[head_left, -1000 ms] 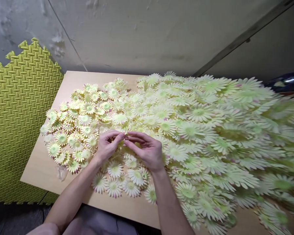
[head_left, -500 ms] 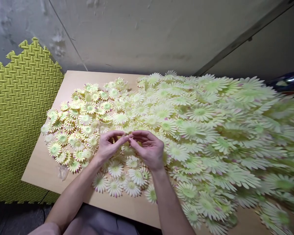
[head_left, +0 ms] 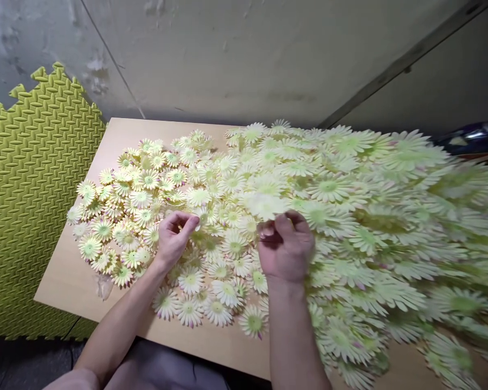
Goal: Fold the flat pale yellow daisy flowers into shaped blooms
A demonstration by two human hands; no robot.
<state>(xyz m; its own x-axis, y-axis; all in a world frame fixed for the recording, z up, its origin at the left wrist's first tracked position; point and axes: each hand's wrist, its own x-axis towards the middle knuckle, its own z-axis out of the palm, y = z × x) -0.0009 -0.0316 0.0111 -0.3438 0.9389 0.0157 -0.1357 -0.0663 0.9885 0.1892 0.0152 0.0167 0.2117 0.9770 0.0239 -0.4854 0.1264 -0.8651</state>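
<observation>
Hands: two, over desk (head_left: pixel 65 281) centre. Left hand (head_left: pixel 171 241): grip together, thumb to forefinger; contents, cannot tell. Right hand (head_left: pixel 288 249): grip clamped on one blurred daisy head (head_left: pixel 266 205). Loose daisy heads (head_left: pixel 190 280): overlapping, uncountable, heaped to right edge. Plastic scrap (head_left: pixel 103 286): one, near-left corner. Foam mat (head_left: pixel 32 206) beyond left edge. Forearms (head_left: pixel 124 319) hide some daisies.

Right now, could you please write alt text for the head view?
A person's left hand and right hand hover apart over pale flower heads heaped across a light tabletop; a yellowish foam mat stands at left, a wall behind.
</observation>
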